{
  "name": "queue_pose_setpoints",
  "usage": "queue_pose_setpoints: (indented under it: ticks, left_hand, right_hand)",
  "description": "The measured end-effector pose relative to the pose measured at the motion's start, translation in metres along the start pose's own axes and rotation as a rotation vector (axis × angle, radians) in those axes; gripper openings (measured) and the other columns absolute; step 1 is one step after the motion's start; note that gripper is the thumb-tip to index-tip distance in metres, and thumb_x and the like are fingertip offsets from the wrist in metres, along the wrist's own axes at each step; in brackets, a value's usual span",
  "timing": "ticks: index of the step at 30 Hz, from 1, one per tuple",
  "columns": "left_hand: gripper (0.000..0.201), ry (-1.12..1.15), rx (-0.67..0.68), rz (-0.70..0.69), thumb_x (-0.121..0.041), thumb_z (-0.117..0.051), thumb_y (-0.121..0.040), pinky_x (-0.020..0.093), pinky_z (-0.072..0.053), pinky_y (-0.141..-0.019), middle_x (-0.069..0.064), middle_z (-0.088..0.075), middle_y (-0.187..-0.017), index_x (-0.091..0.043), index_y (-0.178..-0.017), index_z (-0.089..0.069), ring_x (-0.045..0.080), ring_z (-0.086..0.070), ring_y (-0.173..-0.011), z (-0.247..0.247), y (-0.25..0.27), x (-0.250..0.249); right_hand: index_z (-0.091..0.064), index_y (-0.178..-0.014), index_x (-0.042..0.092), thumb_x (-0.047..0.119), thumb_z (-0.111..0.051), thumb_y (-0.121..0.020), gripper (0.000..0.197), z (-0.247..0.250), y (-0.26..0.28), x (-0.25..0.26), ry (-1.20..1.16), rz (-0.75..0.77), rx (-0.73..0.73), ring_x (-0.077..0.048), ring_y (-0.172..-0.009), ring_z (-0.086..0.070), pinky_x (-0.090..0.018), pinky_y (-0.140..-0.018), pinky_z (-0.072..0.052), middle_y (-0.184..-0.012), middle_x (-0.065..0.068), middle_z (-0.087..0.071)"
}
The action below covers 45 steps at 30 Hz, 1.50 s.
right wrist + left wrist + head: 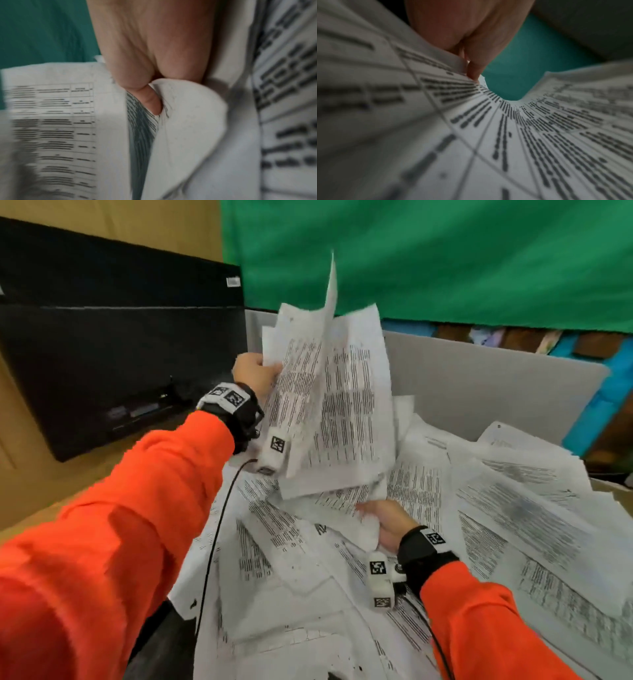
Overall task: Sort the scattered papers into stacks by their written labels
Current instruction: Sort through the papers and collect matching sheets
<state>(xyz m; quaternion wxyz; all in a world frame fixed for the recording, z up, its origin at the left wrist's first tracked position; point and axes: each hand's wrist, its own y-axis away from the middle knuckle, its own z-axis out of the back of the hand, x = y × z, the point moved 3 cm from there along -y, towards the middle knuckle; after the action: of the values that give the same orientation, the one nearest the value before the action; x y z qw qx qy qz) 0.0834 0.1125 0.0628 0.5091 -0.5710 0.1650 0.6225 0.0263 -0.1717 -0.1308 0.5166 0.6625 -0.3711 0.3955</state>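
Observation:
Printed white sheets lie scattered in a loose heap (pixel 496 518) over the table. My left hand (pixel 255 374) is raised above the heap and grips a bundle of several sheets (pixel 339 405) by its left edge, so the sheets stand nearly upright and fan out. In the left wrist view my left hand (pixel 471 56) pinches the bundle's edge (pixel 488 135). My right hand (pixel 383 522) is lower, at the bundle's bottom end, curled round a bent paper corner (pixel 368 527). The right wrist view shows that hand (pixel 150 83) with a finger tucked between the sheets (pixel 185 128). The written labels are too blurred to read.
A black monitor (pixel 113 344) stands at the left beside the table. A grey panel (pixel 479 385) rises behind the papers, with green cloth (pixel 445 258) above it. A black cable (pixel 219 522) runs from my left wrist down across the papers' left side.

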Motion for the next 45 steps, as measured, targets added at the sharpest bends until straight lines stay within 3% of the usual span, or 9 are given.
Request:
queue_pose_setpoints:
  ticks: [7, 12, 17, 19, 25, 30, 33, 39, 45]
  left_hand:
    - [0.03, -0.084, 0.285, 0.193, -0.012, -0.067, -0.085, 0.034, -0.046, -0.072, 0.022, -0.067, -0.094, 0.011, -0.103, -0.065, 0.024, -0.057, -0.08, -0.079, 0.011, 0.071]
    - [0.026, -0.134, 0.323, 0.179, -0.012, -0.062, -0.088, 0.037, -0.053, -0.073, 0.02, -0.066, -0.092, 0.009, -0.103, -0.063, 0.029, -0.063, -0.086, -0.084, 0.011, 0.067]
    - [0.036, -0.274, 0.314, 0.233, -0.002, -0.048, -0.091, 0.037, -0.039, -0.099, 0.025, -0.053, -0.129, 0.005, -0.126, -0.05, 0.038, -0.05, -0.122, -0.112, 0.053, 0.068]
    - [0.042, -0.239, 0.355, 0.261, 0.002, -0.039, -0.092, 0.039, -0.039, -0.102, 0.024, -0.049, -0.134, 0.001, -0.133, -0.041, 0.039, -0.048, -0.124, -0.122, 0.065, 0.079]
    - [0.043, -0.156, 0.399, 0.388, -0.005, -0.041, -0.096, 0.038, -0.041, -0.1, 0.023, -0.049, -0.133, 0.002, -0.137, -0.034, 0.036, -0.049, -0.121, -0.126, 0.086, 0.11]
    - [0.066, -0.059, 0.36, 0.481, -0.028, -0.055, -0.095, 0.038, -0.041, -0.101, 0.02, -0.042, -0.14, 0.005, -0.142, -0.024, 0.037, -0.044, -0.128, -0.113, 0.098, 0.121]
    - [0.104, 0.15, 0.332, 0.519, -0.063, -0.069, -0.071, 0.05, -0.038, -0.108, 0.019, -0.041, -0.146, -0.001, -0.144, -0.03, 0.038, -0.044, -0.13, -0.09, 0.087, 0.117]
    - [0.036, 0.451, 0.272, -0.044, -0.012, -0.039, -0.101, 0.02, -0.042, -0.098, -0.006, -0.051, -0.129, -0.017, -0.136, -0.04, 0.009, -0.051, -0.116, -0.077, 0.105, -0.018]
    - [0.027, 0.501, 0.2, -0.275, -0.02, -0.042, -0.101, 0.006, -0.042, -0.088, 0.006, -0.05, -0.129, -0.01, -0.124, -0.033, -0.009, -0.052, -0.103, -0.09, 0.115, -0.075]
  right_hand:
    - [-0.067, -0.107, -0.002, -0.003, -0.049, -0.096, 0.022, 0.038, 0.025, 0.028, 0.086, -0.009, 0.003, -0.027, -0.078, -0.073, -0.033, -0.06, -0.059, -0.093, -0.017, -0.075]
    - [-0.057, -0.128, -0.007, 0.008, -0.059, -0.08, 0.05, 0.078, 0.022, 0.038, 0.077, -0.029, -0.095, -0.045, -0.108, -0.065, -0.06, -0.096, -0.05, -0.118, -0.028, -0.067]
    - [-0.067, -0.109, 0.026, 0.05, -0.043, -0.099, 0.035, 0.055, 0.038, 0.038, 0.04, 0.002, -0.092, -0.017, -0.097, -0.068, -0.034, -0.086, -0.052, -0.108, 0.0, -0.071]
    - [-0.06, -0.125, 0.036, 0.072, -0.048, -0.088, 0.053, 0.053, 0.043, 0.032, 0.071, -0.031, -0.072, -0.018, -0.118, -0.059, -0.065, -0.105, -0.038, -0.13, 0.003, -0.064]
    - [-0.061, -0.107, 0.037, 0.064, -0.046, -0.093, 0.033, 0.051, 0.041, 0.036, 0.101, -0.045, -0.069, -0.02, -0.098, -0.06, -0.043, -0.096, -0.043, -0.098, 0.004, -0.067]
    - [-0.052, -0.134, -0.002, -0.005, -0.057, -0.091, 0.043, 0.032, 0.027, 0.046, 0.259, 0.03, -0.091, -0.034, -0.098, -0.063, -0.044, -0.085, -0.052, -0.11, -0.019, -0.065]
    - [-0.053, -0.132, 0.002, -0.009, -0.052, -0.092, 0.042, 0.039, 0.032, 0.059, 0.151, 0.166, -0.047, -0.032, -0.095, -0.067, -0.041, -0.081, -0.056, -0.111, -0.019, -0.068]
    - [-0.059, -0.129, 0.009, 0.001, -0.061, -0.093, 0.037, 0.055, 0.078, 0.111, 0.311, 0.553, -0.115, -0.012, -0.094, -0.072, -0.028, -0.082, -0.059, -0.111, -0.002, -0.072]
    - [-0.062, -0.12, 0.025, 0.024, -0.07, -0.091, 0.03, 0.074, 0.12, 0.153, 0.339, 0.702, -0.211, -0.001, -0.103, -0.068, -0.02, -0.089, -0.054, -0.114, 0.009, -0.071]
